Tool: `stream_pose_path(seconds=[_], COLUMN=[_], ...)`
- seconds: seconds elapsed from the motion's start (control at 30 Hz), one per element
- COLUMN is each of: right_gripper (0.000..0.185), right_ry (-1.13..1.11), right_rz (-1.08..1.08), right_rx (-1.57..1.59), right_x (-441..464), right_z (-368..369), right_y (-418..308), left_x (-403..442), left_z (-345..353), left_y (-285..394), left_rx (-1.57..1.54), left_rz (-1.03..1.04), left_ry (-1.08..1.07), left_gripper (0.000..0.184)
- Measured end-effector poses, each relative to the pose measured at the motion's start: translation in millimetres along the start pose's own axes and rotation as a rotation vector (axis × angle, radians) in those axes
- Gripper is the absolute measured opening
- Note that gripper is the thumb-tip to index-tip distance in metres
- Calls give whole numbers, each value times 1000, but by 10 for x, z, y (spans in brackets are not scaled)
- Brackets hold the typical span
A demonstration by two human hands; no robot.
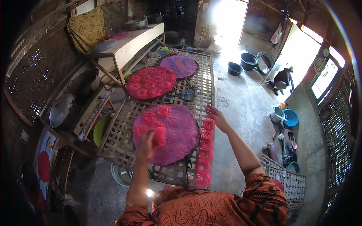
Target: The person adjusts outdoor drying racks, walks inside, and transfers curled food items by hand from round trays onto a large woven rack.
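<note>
My left hand (146, 145) is closed on a pink noodle nest (160, 135), slightly blurred, over the left part of a round purple tray (177, 132). Several more nests of pink strands lie at that tray's upper left, among them one nest (163, 110) near the rim. Fingers stretched, my right hand (215, 114) hovers just above the top of a row of pink nests (206, 144) along the right edge of the slatted bamboo table (205, 90). Nothing shows in it.
Behind stand a red tray (130, 84) filled with nests and another purple tray (190, 67). A wooden bench (128, 41) runs along the left, near a lidded pot (62, 110). Dark tubs (249, 61) sit on the floor at right. Another person (282, 80) crouches by the doorway.
</note>
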State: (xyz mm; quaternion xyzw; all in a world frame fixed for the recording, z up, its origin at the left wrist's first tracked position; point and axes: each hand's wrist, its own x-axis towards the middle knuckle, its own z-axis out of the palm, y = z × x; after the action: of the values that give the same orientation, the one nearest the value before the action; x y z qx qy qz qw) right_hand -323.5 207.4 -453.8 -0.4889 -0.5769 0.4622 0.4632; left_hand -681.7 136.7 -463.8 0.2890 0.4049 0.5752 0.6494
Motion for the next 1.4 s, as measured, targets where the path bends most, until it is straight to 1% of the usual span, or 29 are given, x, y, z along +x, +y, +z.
stream_pose_path(seconds=[0.03,0.1,0.13,0.17,0.2,0.23,0.33,0.37,0.4,0.43,0.47,0.53,0.6,0.73,0.8,0.83,0.87,0.93,0.97,1.03,1.07,1.13,1.17,1.2,1.23,1.27,1.3,1.33,1.4], right_gripper=[43,45,49,49,46,42,30,27,24,24,23,23,17,17,18,20,24,26,26,28,28,32,29,29,29,29,21,21,20], right_ry=[-98,-306,-499,-593,-566,-598,-306,-230,-161,-2,108,130,244,284,273,250,233,203,187,156,144,161,90,78,108,138,208,184,131], right_rz=[6,236,360,388,133,161,47,53,63,4,69,121,109,42,99,59,155,186,185,342,345,399,167,158,151,142,7,-1,-160], right_rx=[18,92,50,130,-286,-101,-261,-397,-530,-628,-643,-636,-766,-942,-769,-789,-736,-543,-542,-108,-109,-502,-927,-927,-1071,-1216,-1188,-1184,-845], right_x=[-12,-176,-54,-230,-291,-347,-199,-96,44,155,295,437,569,692,777,788,753,697,704,710,736,792,760,797,764,766,818,843,778], right_z=[55,351,295,434,502,517,242,89,-79,-223,-388,-601,-724,-767,-750,-745,-692,-632,-612,-560,-587,-649,-633,-594,-514,-434,-302,-171,406], right_y=[-115,-551,-206,-434,-514,-587,-451,-417,-374,-278,-135,-74,40,137,315,359,265,235,279,375,519,800,811,805,638,538,495,458,-28], left_x=[-17,-12,3,16,10,-3,-132,-144,-149,-155,-179,-238,-285,-370,-471,-530,-594,-654,-661,-704,-727,-758,-761,-755,-748,-730,-708,-714,-731], left_z=[166,429,543,652,711,718,695,617,513,428,365,234,62,-269,-451,-505,-586,-730,-790,-916,-942,-949,-955,-969,-1001,-1001,-969,-938,-711], left_y=[-62,-209,-360,-482,-548,-587,-564,-549,-532,-490,-421,-273,-206,-99,-30,2,31,85,88,112,132,139,122,105,82,54,35,24,62], left_rx=[24,51,17,-20,-24,-46,-66,-55,23,99,107,150,178,188,169,150,155,181,160,182,205,212,282,351,349,348,436,524,943], left_rz=[-30,-54,-68,-85,-86,-106,-128,-133,-86,-39,-44,22,36,126,151,180,180,211,222,226,228,225,263,301,321,324,304,282,353], left_ry=[-77,-178,-192,-215,-260,-268,-234,-257,-245,-226,-229,-180,-131,-41,50,106,133,223,257,279,287,292,274,256,192,209,178,150,115], left_gripper=[19,19,21,23,23,23,27,27,29,31,31,32,31,24,22,16,16,14,13,11,10,11,12,13,14,14,15,16,20])
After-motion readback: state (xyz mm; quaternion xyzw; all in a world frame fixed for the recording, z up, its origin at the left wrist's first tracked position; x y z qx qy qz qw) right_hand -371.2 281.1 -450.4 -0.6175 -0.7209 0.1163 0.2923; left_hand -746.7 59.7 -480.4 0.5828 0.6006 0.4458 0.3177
